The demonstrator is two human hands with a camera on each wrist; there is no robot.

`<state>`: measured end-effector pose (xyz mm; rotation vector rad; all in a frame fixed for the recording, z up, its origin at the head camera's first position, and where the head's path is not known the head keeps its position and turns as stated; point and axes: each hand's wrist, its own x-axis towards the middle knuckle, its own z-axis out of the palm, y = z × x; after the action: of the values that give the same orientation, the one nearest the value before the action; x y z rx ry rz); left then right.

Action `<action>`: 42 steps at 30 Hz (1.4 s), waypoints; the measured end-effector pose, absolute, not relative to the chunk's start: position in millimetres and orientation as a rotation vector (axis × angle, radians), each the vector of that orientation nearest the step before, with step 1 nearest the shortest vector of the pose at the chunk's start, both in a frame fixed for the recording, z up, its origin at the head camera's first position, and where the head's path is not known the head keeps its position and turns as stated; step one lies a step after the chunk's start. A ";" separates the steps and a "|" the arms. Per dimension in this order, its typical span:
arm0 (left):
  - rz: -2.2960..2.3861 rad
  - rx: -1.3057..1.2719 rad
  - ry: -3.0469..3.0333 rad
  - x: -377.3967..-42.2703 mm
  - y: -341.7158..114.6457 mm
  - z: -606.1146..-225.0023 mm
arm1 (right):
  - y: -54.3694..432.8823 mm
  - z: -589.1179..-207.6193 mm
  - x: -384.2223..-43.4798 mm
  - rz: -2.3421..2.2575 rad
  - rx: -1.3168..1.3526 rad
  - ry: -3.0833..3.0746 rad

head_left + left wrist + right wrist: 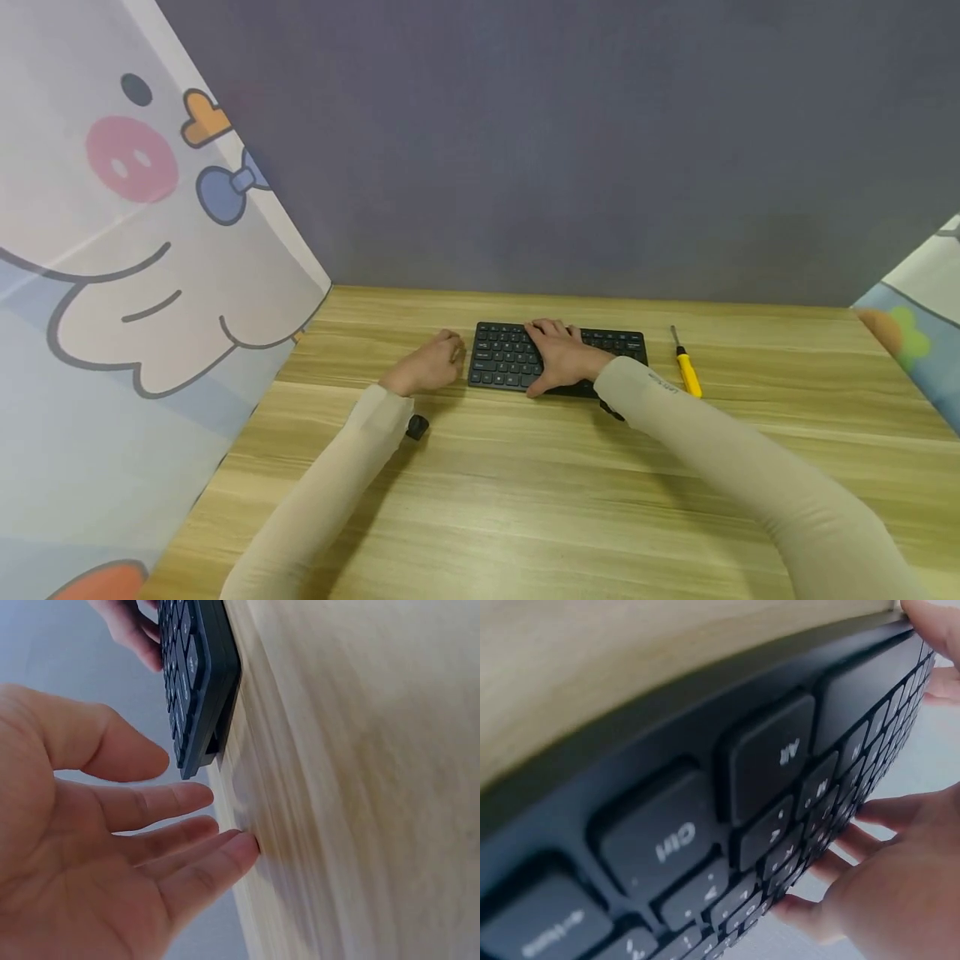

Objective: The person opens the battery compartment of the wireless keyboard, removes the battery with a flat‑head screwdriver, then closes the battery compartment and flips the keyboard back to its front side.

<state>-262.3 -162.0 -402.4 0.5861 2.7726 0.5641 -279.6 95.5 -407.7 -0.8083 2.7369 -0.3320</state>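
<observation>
A black keyboard [504, 357] lies on the wooden table. Across its middle spreads my right hand [566, 360], thumb at the near edge and fingertips at the far edge, holding it across its width. In the right wrist view, the fingers of that hand [900, 862] reach over the keys to the far side. My left hand [429, 365] is just off the keyboard's left end, holding nothing. The left wrist view shows this hand [105, 825] with loosely bent fingers, apart from the keyboard's corner [214, 697]; its lowest fingertip is close to the tabletop.
A screwdriver [687, 373] with a yellow and black handle lies to the right of the keyboard. Behind the table [480, 500] stands a grey panel [570, 150]. A cartoon-printed sheet [150, 317] hangs on the left, and another [922, 333] is at the right.
</observation>
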 end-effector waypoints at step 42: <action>0.580 0.628 2.715 -262.6 -170.6 -404.7 | 117.7 -363.1 -282.7 -0.828 -0.852 2.748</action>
<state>-262.6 -170.6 -404.7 0.6277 2.7150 0.5799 -282.7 117.7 -363.1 -0.8525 2.7477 -0.8277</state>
